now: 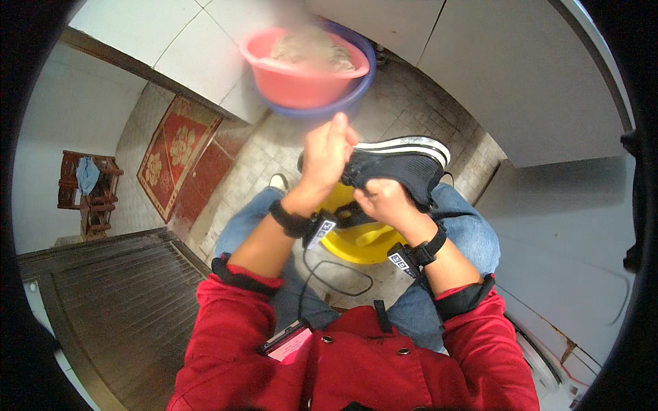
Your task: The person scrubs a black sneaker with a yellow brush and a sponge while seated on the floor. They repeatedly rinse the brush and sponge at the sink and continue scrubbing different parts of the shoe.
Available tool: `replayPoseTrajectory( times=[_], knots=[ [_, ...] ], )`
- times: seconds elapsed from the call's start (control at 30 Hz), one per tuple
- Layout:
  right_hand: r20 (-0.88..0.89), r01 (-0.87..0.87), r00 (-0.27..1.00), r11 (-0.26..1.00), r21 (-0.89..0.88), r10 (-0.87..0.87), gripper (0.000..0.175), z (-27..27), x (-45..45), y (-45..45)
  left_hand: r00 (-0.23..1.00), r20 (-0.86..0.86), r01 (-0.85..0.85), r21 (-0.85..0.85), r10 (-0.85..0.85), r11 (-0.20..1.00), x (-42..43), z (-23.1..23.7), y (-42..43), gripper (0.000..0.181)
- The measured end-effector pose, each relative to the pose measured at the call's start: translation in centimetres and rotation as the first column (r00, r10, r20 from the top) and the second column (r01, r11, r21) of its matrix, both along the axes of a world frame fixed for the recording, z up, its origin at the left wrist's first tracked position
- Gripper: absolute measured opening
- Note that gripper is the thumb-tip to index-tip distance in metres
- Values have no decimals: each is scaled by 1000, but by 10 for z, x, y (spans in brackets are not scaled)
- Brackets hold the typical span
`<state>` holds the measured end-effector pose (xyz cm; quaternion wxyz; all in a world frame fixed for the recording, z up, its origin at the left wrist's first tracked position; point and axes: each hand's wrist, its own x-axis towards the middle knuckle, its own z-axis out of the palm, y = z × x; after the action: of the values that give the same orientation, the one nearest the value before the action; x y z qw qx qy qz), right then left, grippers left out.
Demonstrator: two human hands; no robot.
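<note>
A black knit sneaker (393, 169) with a white striped sole lies on its side above a yellow basin (360, 251). My left hand (329, 154) is at the shoe's left end, fingers extended and pressed together; the palm side is hidden, so its hold on the shoe is unclear. My right hand (385, 203), fingers curled, grips the shoe at its lower edge near the opening. Inside the basin lie a dark item (354, 213), perhaps another shoe, and a yellow handled object (374, 234), partly hidden by my wrists.
Beyond my hands, a pink basin (303, 87) holding pale cloth sits in a blue basin (367, 87) on the tiled floor. A red floral rug (177, 149) and a wooden chair (97, 187) with a blue cloth are at left. A cable (354, 294) hangs from my left wrist device.
</note>
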<state>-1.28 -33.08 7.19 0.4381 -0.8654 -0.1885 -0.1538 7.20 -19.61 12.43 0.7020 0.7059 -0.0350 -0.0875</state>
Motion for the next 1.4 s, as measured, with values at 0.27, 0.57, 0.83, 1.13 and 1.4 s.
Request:
replayPoseTrajectory(
  times=[0.27,0.57,0.83,1.13,1.4],
  knots=[
    [-107,12,994,1000,-15,-14,28,7,5,-1,825,-505,-43,-507,-256,861,12,1,19,25],
    [-101,1,995,998,-59,-7,24,-2,4,-2,959,-100,280,209,-264,937,8,-11,22,24],
    [-90,2,996,987,-164,-17,19,-9,4,-3,948,129,114,716,-291,688,-13,6,16,19],
    [-136,59,988,995,-77,-69,17,-31,9,-2,872,312,0,771,-377,637,-16,6,7,18],
    [-170,88,983,990,107,-69,15,-9,10,-6,762,321,168,740,-562,651,-25,11,4,16]
  ],
)
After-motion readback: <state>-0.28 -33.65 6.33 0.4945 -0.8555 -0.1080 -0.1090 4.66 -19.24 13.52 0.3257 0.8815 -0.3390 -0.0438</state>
